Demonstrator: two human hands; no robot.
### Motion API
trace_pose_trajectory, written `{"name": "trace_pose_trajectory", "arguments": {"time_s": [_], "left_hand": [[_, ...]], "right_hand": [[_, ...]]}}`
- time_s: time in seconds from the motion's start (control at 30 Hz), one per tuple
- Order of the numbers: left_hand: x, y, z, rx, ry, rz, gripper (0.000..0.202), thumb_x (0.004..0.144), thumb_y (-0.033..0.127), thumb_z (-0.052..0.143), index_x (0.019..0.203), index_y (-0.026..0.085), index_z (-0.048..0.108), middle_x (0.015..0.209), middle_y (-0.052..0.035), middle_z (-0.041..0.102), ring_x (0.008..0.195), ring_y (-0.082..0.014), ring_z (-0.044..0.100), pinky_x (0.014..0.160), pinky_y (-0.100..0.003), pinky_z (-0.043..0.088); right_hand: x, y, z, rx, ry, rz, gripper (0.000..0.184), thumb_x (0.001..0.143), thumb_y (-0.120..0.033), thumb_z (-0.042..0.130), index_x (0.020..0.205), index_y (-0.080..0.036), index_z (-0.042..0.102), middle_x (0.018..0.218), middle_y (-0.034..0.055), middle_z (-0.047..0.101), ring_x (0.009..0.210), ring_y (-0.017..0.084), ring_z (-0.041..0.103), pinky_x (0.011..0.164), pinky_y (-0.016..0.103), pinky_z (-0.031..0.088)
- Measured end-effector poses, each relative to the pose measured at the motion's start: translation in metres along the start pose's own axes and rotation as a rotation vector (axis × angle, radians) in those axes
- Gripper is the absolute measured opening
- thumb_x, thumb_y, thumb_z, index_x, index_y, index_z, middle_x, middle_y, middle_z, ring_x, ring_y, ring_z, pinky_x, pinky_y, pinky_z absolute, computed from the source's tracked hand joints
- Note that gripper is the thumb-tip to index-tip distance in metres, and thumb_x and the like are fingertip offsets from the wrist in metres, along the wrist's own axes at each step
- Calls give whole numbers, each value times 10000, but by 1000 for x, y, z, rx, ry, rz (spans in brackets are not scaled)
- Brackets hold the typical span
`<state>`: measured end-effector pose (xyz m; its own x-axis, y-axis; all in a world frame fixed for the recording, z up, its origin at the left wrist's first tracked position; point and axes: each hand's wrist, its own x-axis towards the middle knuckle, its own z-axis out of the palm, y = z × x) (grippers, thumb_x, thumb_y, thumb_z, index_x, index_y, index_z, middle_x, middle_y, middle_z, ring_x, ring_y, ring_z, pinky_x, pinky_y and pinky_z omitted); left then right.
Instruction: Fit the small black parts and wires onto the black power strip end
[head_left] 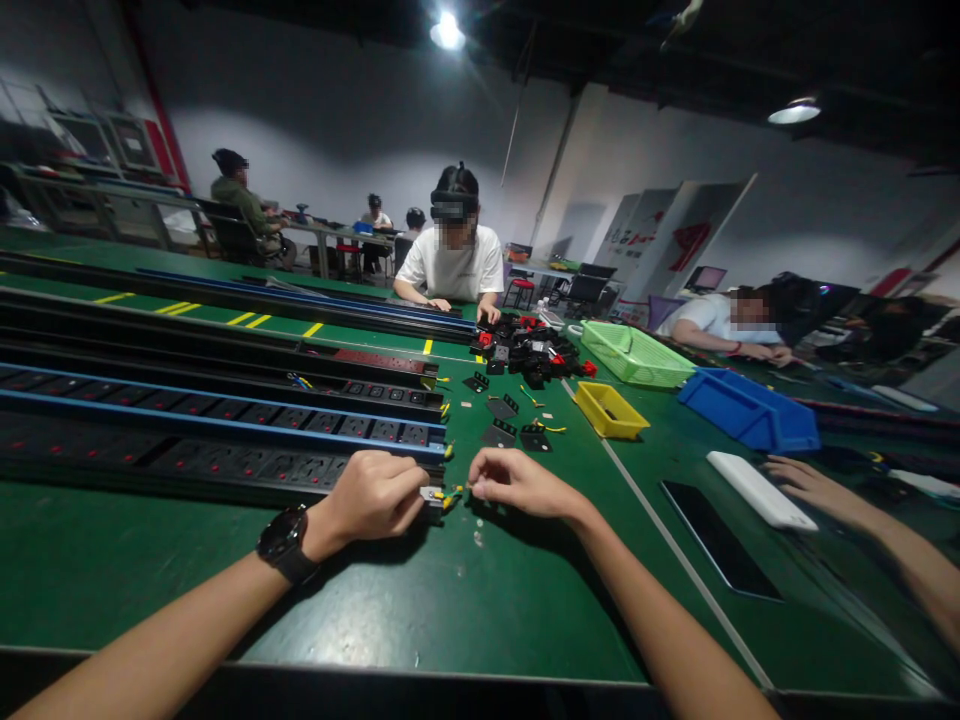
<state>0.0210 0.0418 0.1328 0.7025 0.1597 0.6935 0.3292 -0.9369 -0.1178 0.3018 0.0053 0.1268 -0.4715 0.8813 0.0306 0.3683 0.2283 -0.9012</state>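
My left hand [381, 496], with a black watch on its wrist, is closed over the near end of the closest black power strip [247, 466]. A small silvery end part shows beside its fingertips. From that end sticks out a short yellow-green wire [450, 498]. My right hand [521, 484] faces it from the right, thumb and forefinger pinched at the wire's tip; the exact contact is too small to see. More power strips [225, 408] lie parallel behind, with wire ends poking out. Several black brackets [501, 434] lie just beyond my right hand.
A heap of black and red parts [525, 348] lies before a co-worker [454, 250] across the table. To the right stand a yellow bin [611, 412], green basket [637, 355] and blue bin [750, 412]. A phone [720, 540], white power bank [759, 490] and another person's hand [817, 490] are nearer.
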Motion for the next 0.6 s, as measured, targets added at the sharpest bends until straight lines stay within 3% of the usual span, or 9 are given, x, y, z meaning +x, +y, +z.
{"name": "trace_pose_trajectory", "arguments": {"time_s": [0.1, 0.2, 0.37, 0.6], "left_hand": [[0, 0, -1, 2, 1, 2, 151, 893, 149, 522, 778, 208, 599, 620, 31, 580, 534, -137, 520, 521, -308, 322], [1, 1, -1, 8, 4, 1, 157, 888, 145, 511, 768, 206, 591, 620, 25, 576, 537, -138, 521, 519, -303, 322], [1, 1, 0, 12, 9, 1, 162, 890, 150, 505, 764, 208, 588, 617, 26, 575, 529, -138, 518, 518, -303, 329], [0, 1, 0, 26, 15, 6, 166, 882, 144, 504, 763, 212, 597, 611, 29, 572, 522, -141, 515, 515, -317, 335]], "right_hand": [[9, 6, 6, 123, 185, -50, 365, 927, -472, 709, 1165, -196, 688, 913, 23, 680, 783, 159, 586, 709, 278, 450], [20, 14, 19, 211, 272, -45, 363, 889, -503, 745, 1075, -193, 703, 901, 31, 693, 802, 175, 615, 740, 305, 474], [28, 19, 35, 315, 228, -15, 370, 816, -483, 826, 989, -179, 706, 855, 32, 691, 763, 169, 626, 738, 315, 493], [27, 18, 33, 299, 195, -18, 378, 814, -489, 838, 972, -165, 723, 889, 45, 709, 794, 174, 649, 773, 324, 500]]}}
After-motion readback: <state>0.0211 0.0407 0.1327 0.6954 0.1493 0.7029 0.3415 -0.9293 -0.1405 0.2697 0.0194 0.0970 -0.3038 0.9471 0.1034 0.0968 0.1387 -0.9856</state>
